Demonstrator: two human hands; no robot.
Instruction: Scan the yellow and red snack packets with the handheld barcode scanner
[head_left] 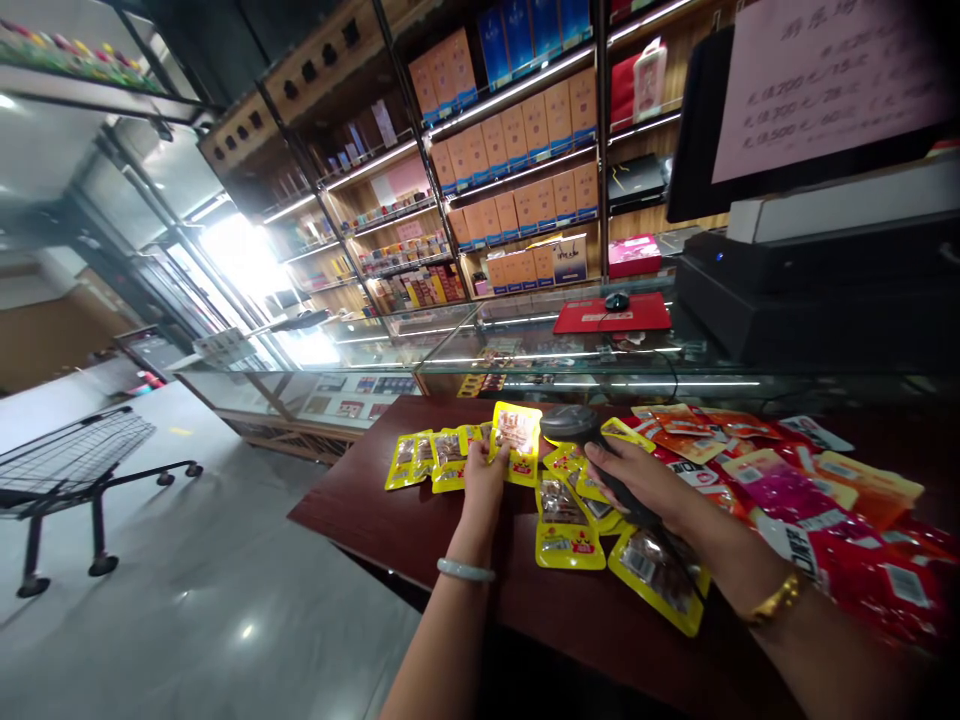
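Note:
My left hand [486,476] grips a yellow snack packet [517,430] by its lower left edge, tilted up off the counter. In my right hand [637,475] is a dark barcode scanner [574,424], its head close beside that packet and its handle running down under my palm. Several like yellow packets lie left of my left hand, one of them a shiny packet [448,460]. Below the scanner rest more, among them a yellow packet [568,525] and another yellow packet [652,580] partly under my right forearm.
Red, orange and purple packets [832,510] pile up at the right of the dark red counter [367,480]. Behind stand a glass display case [450,335], a mouse [616,301] on a red mat and a monitor [694,130]. A shopping cart [82,470] stands at left.

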